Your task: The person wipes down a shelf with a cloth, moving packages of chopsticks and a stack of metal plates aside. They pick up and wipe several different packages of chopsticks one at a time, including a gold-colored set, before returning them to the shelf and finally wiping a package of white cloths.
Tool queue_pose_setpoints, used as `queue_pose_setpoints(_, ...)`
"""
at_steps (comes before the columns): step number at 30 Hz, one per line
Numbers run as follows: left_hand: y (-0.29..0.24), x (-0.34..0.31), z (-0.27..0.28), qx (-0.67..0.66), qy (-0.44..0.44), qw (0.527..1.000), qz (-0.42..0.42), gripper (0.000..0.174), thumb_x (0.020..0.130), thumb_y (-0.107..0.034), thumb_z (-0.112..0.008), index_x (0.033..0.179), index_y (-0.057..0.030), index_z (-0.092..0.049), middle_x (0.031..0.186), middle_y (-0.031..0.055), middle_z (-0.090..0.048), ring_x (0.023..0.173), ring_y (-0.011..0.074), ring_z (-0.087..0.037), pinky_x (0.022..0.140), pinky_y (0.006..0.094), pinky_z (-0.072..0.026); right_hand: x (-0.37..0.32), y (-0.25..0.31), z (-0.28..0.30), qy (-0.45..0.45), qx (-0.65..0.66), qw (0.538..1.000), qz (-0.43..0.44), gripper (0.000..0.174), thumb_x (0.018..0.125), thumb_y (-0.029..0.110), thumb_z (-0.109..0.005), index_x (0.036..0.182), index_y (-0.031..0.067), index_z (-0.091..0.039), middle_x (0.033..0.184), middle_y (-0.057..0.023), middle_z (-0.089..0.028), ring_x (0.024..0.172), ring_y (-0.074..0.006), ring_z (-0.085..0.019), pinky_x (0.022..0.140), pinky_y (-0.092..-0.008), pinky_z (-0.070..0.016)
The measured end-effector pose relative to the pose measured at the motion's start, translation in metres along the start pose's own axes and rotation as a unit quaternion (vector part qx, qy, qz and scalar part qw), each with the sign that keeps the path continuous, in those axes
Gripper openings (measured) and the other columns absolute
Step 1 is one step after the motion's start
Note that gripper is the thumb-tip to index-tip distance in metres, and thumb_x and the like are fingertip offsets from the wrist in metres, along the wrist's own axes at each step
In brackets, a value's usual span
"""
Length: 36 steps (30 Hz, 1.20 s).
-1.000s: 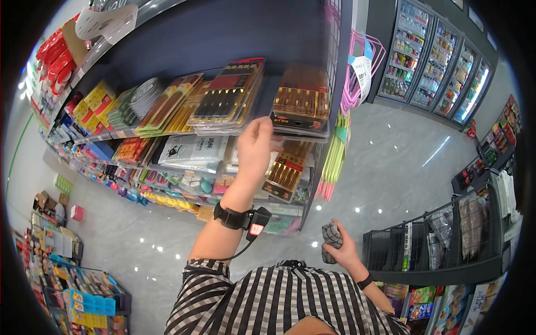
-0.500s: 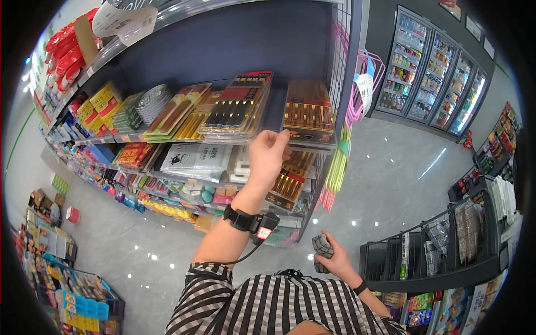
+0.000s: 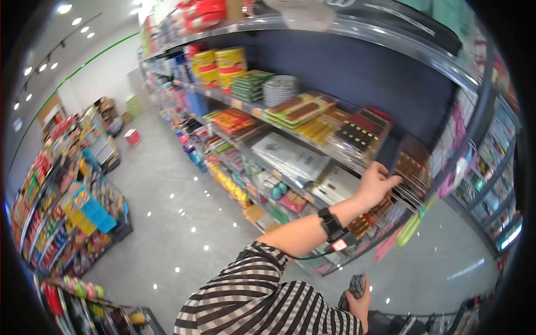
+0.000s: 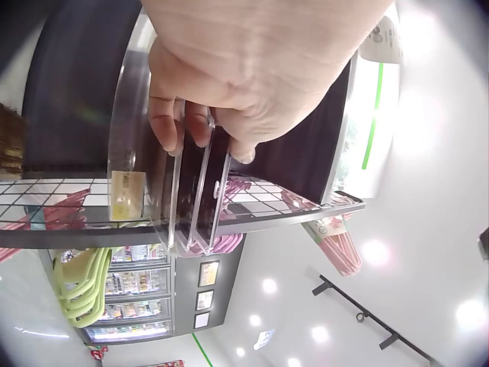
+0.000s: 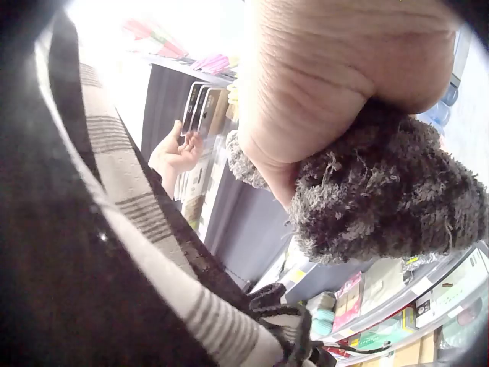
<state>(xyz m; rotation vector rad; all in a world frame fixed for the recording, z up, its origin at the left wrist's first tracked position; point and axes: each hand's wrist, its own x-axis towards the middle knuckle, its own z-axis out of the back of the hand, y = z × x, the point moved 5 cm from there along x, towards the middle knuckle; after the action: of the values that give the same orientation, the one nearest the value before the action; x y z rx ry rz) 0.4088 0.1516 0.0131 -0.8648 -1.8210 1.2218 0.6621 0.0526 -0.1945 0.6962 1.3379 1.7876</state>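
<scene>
My left hand (image 3: 377, 187) is at the right end of the shelf, at the front edge of a stack of flat chopstick packs (image 3: 414, 164). In the left wrist view its thumb and fingers (image 4: 163, 126) pinch the edges of several clear-sleeved packs (image 4: 200, 183), one finger lying between them. Low in front of the body my right hand (image 3: 362, 306) grips a bunched grey fluffy cloth (image 3: 357, 286). Close up, the cloth (image 5: 382, 191) shows a dark, tufted pile beneath the palm.
Black chopstick packs (image 3: 363, 131), yellow ones and a stack of white bowls (image 3: 281, 89) line the same shelf to the left. White bags (image 3: 290, 159) lie one shelf lower. Hangers (image 3: 413, 229) hang at the shelf's end. Another display rack (image 3: 67, 223) stands across the aisle.
The head view has swung left, so the shelf and both hands sit further right in it. My left hand has stayed at the chopstick packs; the right still holds the cloth.
</scene>
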Motion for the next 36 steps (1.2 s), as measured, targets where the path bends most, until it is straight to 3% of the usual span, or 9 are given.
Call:
queue_pose_setpoints(2,0.001,0.003,0.002,-0.021,0.010,1.000,0.015,0.037,0.086,-0.023,-0.068,0.098,0.0023,-0.044,0.061,0.0075,-0.057,0.045,0.0135,-0.055,0.037,0.0247,-0.0406,-0.001,-0.001,0.002,-0.020,-0.004,0.999,-0.033,0.079,0.067,0.000,-0.068,0.140,0.0009,-0.036,0.110,-0.0121,-0.060,0.095,-0.0167,-0.057,0.086,-0.0297,-0.0460)
queue_pose_setpoints(12,-0.004,0.011,0.007,0.069,0.075,0.988,0.114,0.038,0.091,-0.033,-0.061,0.084,0.0041,-0.054,0.065,0.0116,-0.061,0.039,0.0112,-0.048,0.033,0.0245,-0.0318,-0.003,-0.018,0.003,-0.019,-0.003,1.000,-0.024,0.081,0.066,0.000,-0.068,0.140,-0.0004,-0.036,0.107,-0.0120,-0.061,0.093,-0.0159,-0.058,0.084,-0.0289,-0.0466)
queue_pose_setpoints(15,-0.010,0.010,0.010,-0.001,0.074,0.985,0.155,0.040,0.090,-0.033,-0.062,0.083,0.0060,-0.055,0.064,0.0139,-0.061,0.035,0.0106,-0.043,0.032,0.0244,-0.0279,-0.004,-0.024,0.002,-0.021,-0.002,1.000,-0.022,0.080,0.066,0.000,-0.068,0.140,0.0004,-0.036,0.107,-0.0119,-0.061,0.095,-0.0156,-0.058,0.085,-0.0291,-0.0465)
queue_pose_setpoints(17,-0.016,0.008,0.012,0.001,0.073,0.983,0.166,0.040,0.089,-0.033,-0.064,0.085,0.0060,-0.056,0.062,0.0147,-0.061,0.035,0.0102,-0.041,0.032,0.0239,-0.0280,-0.007,-0.016,0.000,-0.024,0.031,0.999,0.004,0.080,0.066,0.001,-0.069,0.139,0.0009,-0.037,0.107,-0.0129,-0.062,0.096,-0.0174,-0.059,0.086,-0.0297,-0.0463)
queue_pose_setpoints(19,-0.018,0.010,0.012,0.009,0.062,0.989,0.134,0.041,0.087,-0.037,-0.065,0.083,0.0037,-0.059,0.061,0.0141,-0.062,0.036,0.0090,-0.043,0.032,0.0238,-0.0278,-0.010,0.001,0.002,-0.018,-0.070,0.997,-0.001,0.075,0.068,0.009,-0.072,0.136,0.0051,-0.042,0.114,-0.0219,-0.061,0.105,-0.0311,-0.061,0.092,-0.0353,-0.0460)
queue_pose_setpoints(22,-0.013,0.011,0.012,0.090,0.062,0.983,0.146,0.047,0.085,-0.046,-0.065,0.076,0.0004,-0.063,0.063,0.0117,-0.063,0.040,0.0079,-0.045,0.034,0.0232,-0.0299,-0.011,-0.001,0.005,-0.019,-0.121,0.992,0.040,0.074,0.068,0.014,-0.076,0.134,0.0049,-0.044,0.118,-0.0227,-0.058,0.110,-0.0339,-0.058,0.093,-0.0379,-0.0452)
queue_pose_setpoints(25,-0.008,0.014,0.011,0.067,0.101,0.983,0.140,0.047,0.086,-0.045,-0.064,0.097,0.0008,-0.059,0.067,0.0117,-0.062,0.041,0.0089,-0.045,0.037,0.0214,-0.0303,-0.011,0.008,0.010,-0.028,-0.104,0.993,0.050,0.073,0.069,0.017,-0.076,0.134,0.0061,-0.044,0.117,-0.0211,-0.059,0.110,-0.0354,-0.057,0.092,-0.0396,-0.0461)
queue_pose_setpoints(29,-0.011,0.014,0.008,0.043,0.098,0.979,0.171,0.046,0.089,-0.038,-0.062,0.093,0.0078,-0.055,0.069,0.0193,-0.062,0.038,0.0123,-0.044,0.034,0.0246,-0.0257,-0.016,0.012,0.010,-0.004,-0.125,0.991,0.053,0.072,0.070,0.019,-0.075,0.135,0.0092,-0.043,0.117,-0.0204,-0.059,0.110,-0.0365,-0.057,0.092,-0.0400,-0.0463)
queue_pose_setpoints(36,-0.017,0.016,0.003,0.120,0.112,0.968,0.192,0.044,0.091,-0.035,-0.059,0.091,0.0092,-0.056,0.068,0.0176,-0.060,0.039,0.0128,-0.043,0.035,0.0262,-0.0251,-0.009,0.012,0.021,0.001,-0.111,0.992,0.061,0.074,0.071,0.020,-0.075,0.137,0.0111,-0.042,0.118,-0.0208,-0.058,0.111,-0.0356,-0.056,0.093,-0.0395,-0.0456)
